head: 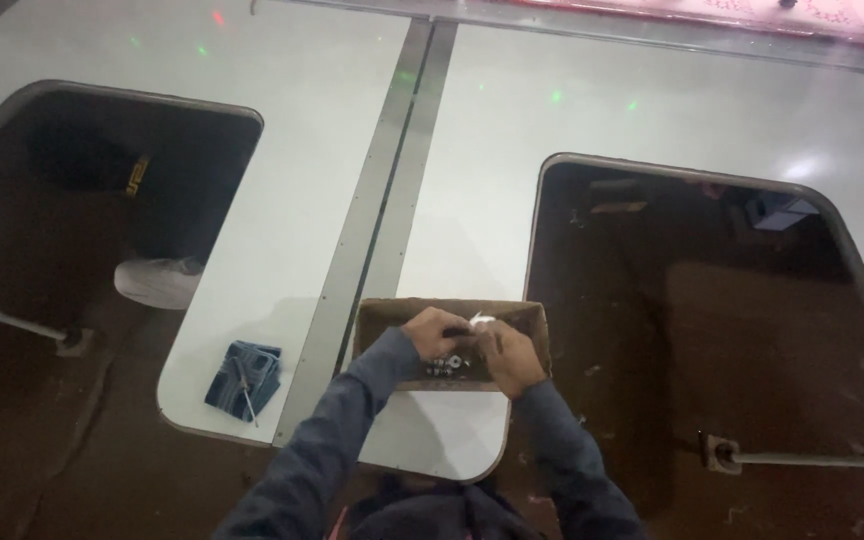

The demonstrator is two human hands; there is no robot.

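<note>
On the white table [282, 200], a shallow cardboard box [527, 325] sits at the near edge, a folded blue cloth [242, 377] lies toward the near left corner, and over the box both hands, left [435, 333] and right [505, 357], pinch a small white piece [481, 321] together.

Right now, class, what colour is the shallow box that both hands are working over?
Brown, like plain cardboard: the shallow box shows best in the head view.
</note>
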